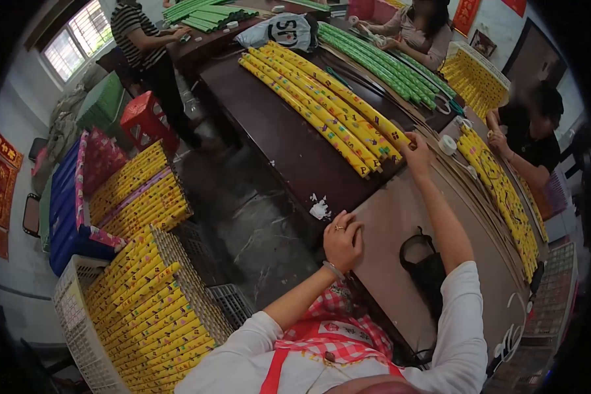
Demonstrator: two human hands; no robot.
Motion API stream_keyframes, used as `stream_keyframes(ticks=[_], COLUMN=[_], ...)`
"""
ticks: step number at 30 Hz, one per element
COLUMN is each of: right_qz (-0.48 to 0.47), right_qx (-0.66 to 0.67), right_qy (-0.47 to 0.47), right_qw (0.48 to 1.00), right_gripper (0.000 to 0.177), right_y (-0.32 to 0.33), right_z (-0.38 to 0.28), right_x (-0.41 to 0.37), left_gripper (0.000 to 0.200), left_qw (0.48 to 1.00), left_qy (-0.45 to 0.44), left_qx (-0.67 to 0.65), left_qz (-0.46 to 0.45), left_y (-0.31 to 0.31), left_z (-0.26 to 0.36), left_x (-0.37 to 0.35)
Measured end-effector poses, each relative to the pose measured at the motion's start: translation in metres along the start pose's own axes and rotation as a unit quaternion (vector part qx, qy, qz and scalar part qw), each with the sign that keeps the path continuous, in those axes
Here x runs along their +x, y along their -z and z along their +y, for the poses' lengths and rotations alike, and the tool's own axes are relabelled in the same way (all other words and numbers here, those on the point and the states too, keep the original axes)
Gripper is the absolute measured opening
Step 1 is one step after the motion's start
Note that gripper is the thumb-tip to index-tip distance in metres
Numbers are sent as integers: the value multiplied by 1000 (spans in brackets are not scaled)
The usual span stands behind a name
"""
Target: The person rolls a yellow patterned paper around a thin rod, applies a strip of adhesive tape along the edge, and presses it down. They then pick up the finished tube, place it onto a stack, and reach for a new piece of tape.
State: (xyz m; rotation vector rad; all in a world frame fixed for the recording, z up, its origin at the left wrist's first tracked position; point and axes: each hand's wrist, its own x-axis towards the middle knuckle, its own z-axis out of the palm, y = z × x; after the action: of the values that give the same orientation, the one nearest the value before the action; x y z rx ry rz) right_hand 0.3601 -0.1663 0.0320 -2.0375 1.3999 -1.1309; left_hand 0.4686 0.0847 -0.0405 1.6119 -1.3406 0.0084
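Observation:
My right hand point(418, 156) reaches across the table, its fingers closed at the near end of a yellow printed tube point(364, 108). That tube lies at the right side of a row of similar yellow tubes point(322, 108) on the dark tabletop. My left hand point(343, 240) rests at the table's near edge with curled fingers; whatever they hold, if anything, is hidden. A small heap of white scraps point(320, 209) lies just beyond it. Beside my right forearm is a black strapped item point(421, 259) on the brown board point(381, 217).
Crates of stacked yellow tubes point(151, 315) stand at my left. Green tubes point(387, 65), a white tape roll point(447, 145) and more yellow tubes point(499, 190) lie on the table's right side. Several people work around the tables. A red stool point(148, 118) stands on the floor.

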Motion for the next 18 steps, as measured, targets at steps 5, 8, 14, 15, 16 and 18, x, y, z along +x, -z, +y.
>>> stream_keyframes(ticks=[5,8,14,15,16,18], right_qz=[-7,-62,-41,-70,-99,-134], right_qx=[-68,-144,-200,-155,-110,-135], right_qy=[27,-26,58,64,69,68], right_qw=[997,987,977,983,987,979], right_gripper=[34,40,32,29,27,27], right_y=[-22,-27,16,29,43,83], right_z=[-8,-10,-20,-19,-19,-28], right_x=[15,16,-9,-16,-25,-50], left_gripper=[14,14,14,14,14,14], left_qw=[1000,1000,1000,1000,1000,999], left_qy=[-12,-13,-26,-25,-29,-29], left_qx=[6,10,11,8,8,12], left_qz=[8,5,2,2,-1,8], left_y=[4,3,2,2,2,0], left_z=[3,4,1,1,0,0], left_x=[2,1,0,0,-1,-1])
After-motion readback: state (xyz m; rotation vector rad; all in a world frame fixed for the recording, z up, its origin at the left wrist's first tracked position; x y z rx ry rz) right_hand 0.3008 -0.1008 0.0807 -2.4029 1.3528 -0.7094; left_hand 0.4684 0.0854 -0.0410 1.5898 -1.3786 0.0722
